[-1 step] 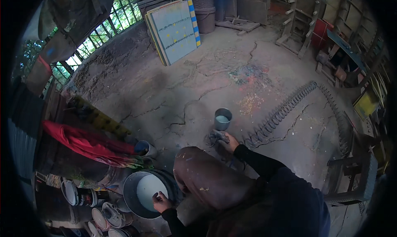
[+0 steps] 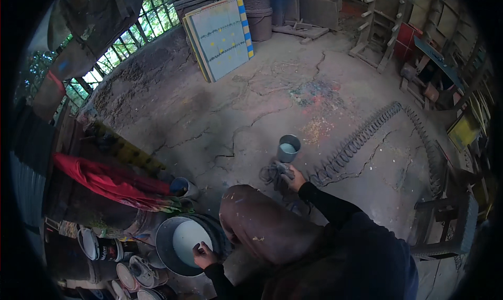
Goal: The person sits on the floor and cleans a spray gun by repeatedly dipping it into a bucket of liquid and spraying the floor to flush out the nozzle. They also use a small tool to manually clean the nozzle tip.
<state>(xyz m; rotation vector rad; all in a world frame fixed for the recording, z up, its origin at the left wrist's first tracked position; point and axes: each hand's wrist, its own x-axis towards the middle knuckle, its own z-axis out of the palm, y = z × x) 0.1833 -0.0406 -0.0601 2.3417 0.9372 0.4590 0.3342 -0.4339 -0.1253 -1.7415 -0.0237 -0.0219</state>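
Hands above cracked, stained floor, railings beyond

Cracked floor beside a barred window
Daylight shows through it, upper left, over a rough low wall; paint stains lie above centre; wooden frames stand upper right.

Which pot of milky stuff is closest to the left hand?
The wide bucket at lower left: the left hand is at its rim. The small cup is by the right hand.
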